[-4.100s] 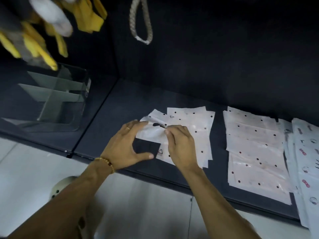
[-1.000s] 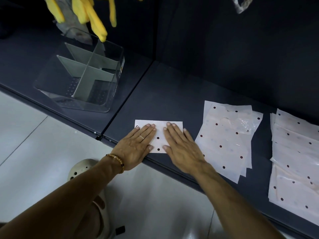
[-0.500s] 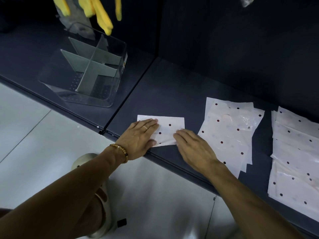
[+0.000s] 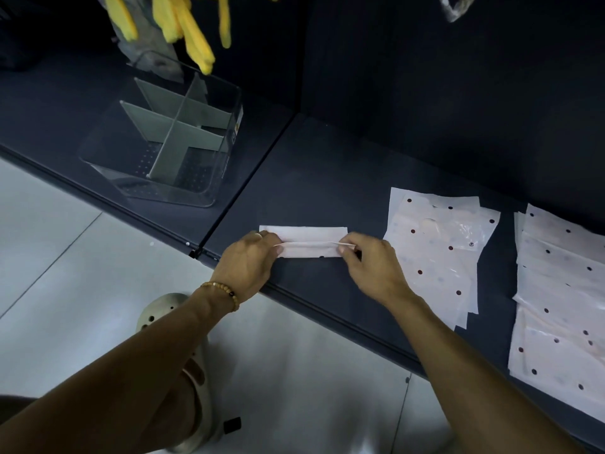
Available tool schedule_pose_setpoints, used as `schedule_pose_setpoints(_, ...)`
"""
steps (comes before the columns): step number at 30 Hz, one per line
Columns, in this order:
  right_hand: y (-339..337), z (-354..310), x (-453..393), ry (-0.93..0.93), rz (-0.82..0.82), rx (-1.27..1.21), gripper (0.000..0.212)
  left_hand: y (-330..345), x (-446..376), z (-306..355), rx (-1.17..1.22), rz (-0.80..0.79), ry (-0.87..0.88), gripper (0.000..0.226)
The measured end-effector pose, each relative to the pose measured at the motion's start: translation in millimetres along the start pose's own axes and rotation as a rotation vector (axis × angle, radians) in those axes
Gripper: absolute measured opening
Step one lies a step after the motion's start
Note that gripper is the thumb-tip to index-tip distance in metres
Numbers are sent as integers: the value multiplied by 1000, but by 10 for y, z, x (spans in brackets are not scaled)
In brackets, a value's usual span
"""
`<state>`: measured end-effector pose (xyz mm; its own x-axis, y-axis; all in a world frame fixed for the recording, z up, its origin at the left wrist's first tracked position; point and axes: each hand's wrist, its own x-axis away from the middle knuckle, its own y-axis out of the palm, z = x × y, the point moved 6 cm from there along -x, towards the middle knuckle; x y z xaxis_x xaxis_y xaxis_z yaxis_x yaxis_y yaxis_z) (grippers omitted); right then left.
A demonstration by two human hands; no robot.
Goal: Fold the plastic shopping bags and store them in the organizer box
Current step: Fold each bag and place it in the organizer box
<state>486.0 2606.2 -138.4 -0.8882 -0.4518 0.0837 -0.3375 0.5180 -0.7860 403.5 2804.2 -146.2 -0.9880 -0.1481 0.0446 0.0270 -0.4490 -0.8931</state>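
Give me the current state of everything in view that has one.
folded bag: half-folded strip on the shelf, near edge lifted
left hand: pinches the strip's left end
right hand: pinches its right end
organizer box: upright, compartments empty
unfolded bags: flat, stacked

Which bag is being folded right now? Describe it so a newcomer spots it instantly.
Start at the dark shelf, right of the clear plastic organizer box with grey dividers. Near the front edge lies a narrow white folded plastic strip, pinched at its ends by the left hand and right hand. Unlike the flat, spread-out dotted white bags to its right, it is small, folded and held.
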Motion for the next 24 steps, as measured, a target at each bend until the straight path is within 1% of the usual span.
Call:
schedule_pose_setpoints(1, -3, 32, -41, 62, -6, -78, 8, -25, -1, -32, 23, 40, -47, 27)
schedule_pose_setpoints(3, 27, 83, -108, 156, -3, -143, 6, -43, -15, -74, 54, 85, -157, 24)
schedule_pose_setpoints(6, 79, 119, -166, 253, 66, -160, 4, -53, -58, -105, 88, 120, -319, 20)
schedule_pose_setpoints(8, 98, 107, -193, 275, 104, -126, 6, -50, -84, -114, 62, 127, -363, 21)
schedule_pose_setpoints(10, 119, 81, -222, 271, 102, -72, 2, -35, -104, -113, 21, 105, -371, 23)
schedule_pose_setpoints(12, 123, 51, -245, 274, 100, -29, 2, -25, -102, -124, 11, 89, -380, 22)
schedule_pose_setpoints(14, 124, 35, -269, 276, 106, 10, 9, -33, -78, -135, 30, 109, -393, 18)
schedule_pose_setpoints(16, 125, 20, -289, 271, 115, 70, 10, -50, -57, -135, 50, 138, -395, 14)
schedule_pose_setpoints(21, 137, -42, -307, 257, 122, 184, 13, -69, -44, -140, 58, 179, -381, 17)
schedule_pose_setpoints(22, 136, -50, -313, 259, 122, 196, 14, -88, -41, -132, 37, 200, -352, 17)
schedule_pose_setpoints(23, 133, -54, -316, 261, 120, 205, 16, -103, -43, -98, -16, 224, -275, 16)
schedule_pose_setpoints(24, 134, -57, -320, 262, 119, 209, 17, -102, -44, -47, -92, 231, -159, 16)
